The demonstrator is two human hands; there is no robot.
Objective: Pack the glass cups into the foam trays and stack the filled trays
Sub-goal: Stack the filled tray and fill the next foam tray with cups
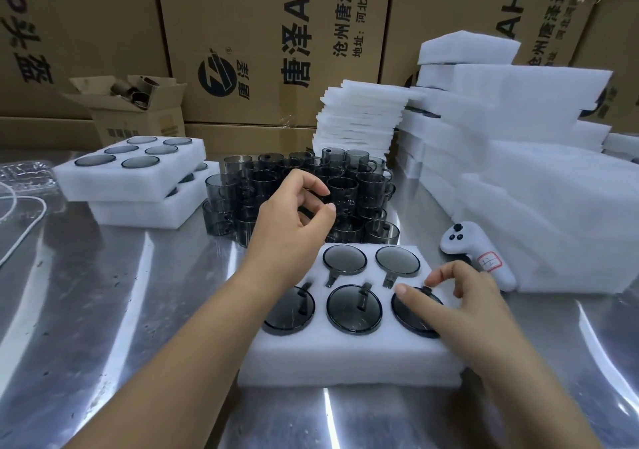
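smoky grey cups (301,193), white foam tray (349,358), brown cartons (269,34)

Both bare forearms reach forward from the lower edge of the view. The left forearm (193,345) runs up and rightward, and the left hand (294,213) is raised at the wrist, palm down, fingers loosely curled, with a gap between thumb (323,211) and index fingertip; it holds nothing. The right forearm (553,410) enters from the lower right. The right hand (460,307) sits lower and nearer, palm down, thumb stretched flat to the left, the other fingers bent with their tips pointing down. Whether it grips anything is unclear.
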